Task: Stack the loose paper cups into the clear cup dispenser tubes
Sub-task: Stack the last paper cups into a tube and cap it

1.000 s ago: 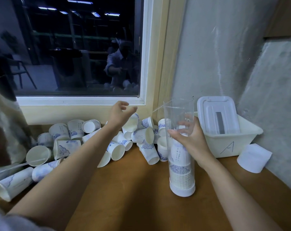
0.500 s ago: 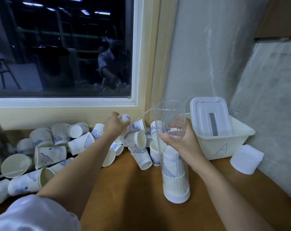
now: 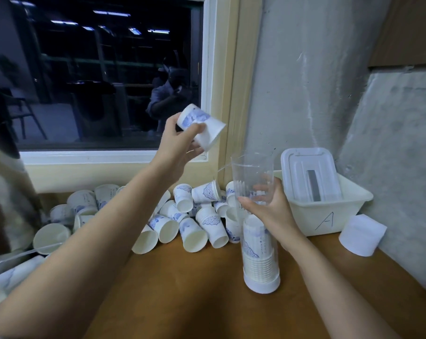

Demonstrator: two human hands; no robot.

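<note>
Left hand [image 3: 180, 140] grips white blue-patterned paper cup [image 3: 213, 132]: likely light, crushable; hold mid-wall. Right hand [image 3: 270, 209] clasps clear plastic tube [image 3: 252, 167].

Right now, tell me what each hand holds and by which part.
Left hand grips a paper cup round its side wall. Right hand grips the clear dispenser tube round its upper wall.

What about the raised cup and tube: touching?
Apart. Head view: the cup, gripped by the left hand, sits above-left of the tube, window frame visible between.

White, blue-patterned paper cups [image 3: 208, 225], clear tube [image 3: 252, 177], brown table [image 3: 182, 294]
</note>
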